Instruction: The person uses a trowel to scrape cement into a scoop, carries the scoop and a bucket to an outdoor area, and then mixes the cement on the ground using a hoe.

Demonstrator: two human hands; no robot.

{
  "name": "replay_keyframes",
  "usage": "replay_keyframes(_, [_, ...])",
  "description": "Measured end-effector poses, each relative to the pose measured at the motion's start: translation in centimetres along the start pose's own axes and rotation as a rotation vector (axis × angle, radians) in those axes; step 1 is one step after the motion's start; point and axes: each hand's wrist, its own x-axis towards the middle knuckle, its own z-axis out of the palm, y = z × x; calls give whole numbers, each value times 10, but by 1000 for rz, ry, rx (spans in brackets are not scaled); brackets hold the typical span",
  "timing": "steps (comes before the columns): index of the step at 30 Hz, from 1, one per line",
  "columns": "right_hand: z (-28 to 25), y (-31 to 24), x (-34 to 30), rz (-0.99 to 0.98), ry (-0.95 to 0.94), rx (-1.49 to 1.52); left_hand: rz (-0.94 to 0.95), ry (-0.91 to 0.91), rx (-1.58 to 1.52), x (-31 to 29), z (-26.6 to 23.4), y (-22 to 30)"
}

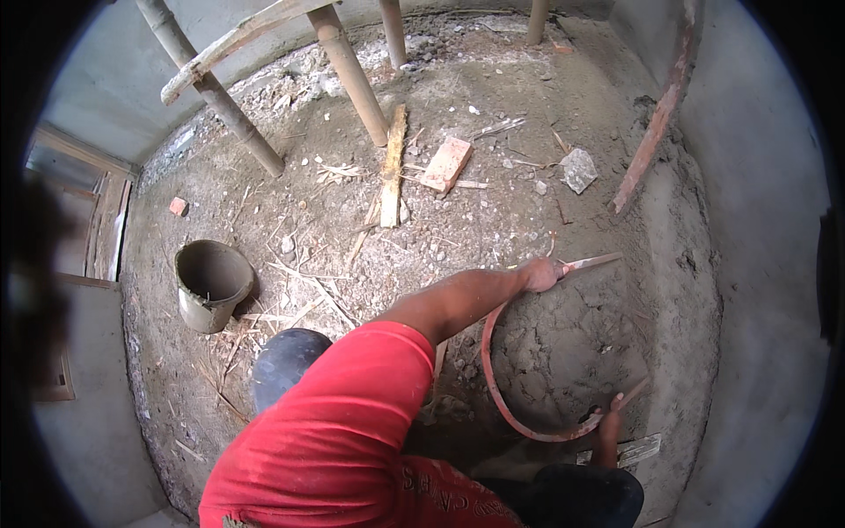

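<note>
Right of centre, a bent strip (503, 408) is held partway around grey mortar (572, 348) by left hand (543, 275) and right hand (608, 422).

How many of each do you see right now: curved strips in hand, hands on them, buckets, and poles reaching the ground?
Curved strip: 1
Hands on it: 2, left hand and right hand
Bucket: 1
Poles reaching the ground: 5
Total: 9

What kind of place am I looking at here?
Probably a building site, in a room still unfinished. What suggests it: the grey mortar-like heap inside the curved strip, the loose brick on the rough, littered ground, and the poles standing near the wall.
</note>
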Motion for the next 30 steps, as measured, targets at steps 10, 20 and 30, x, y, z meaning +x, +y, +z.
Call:
replay_keyframes(10, [164,-155,-74,-772,-380,-642,-566,31,-699,-244,-46,-116])
replay_keyframes(20, [509,-196,-201,-1223,-736,-1088,-850,1080,-1052,-459,-66,-236])
replay_keyframes(30, [650,-137,-250,-942,-821,-963,-1044,1178,-826,-542,-101,-323])
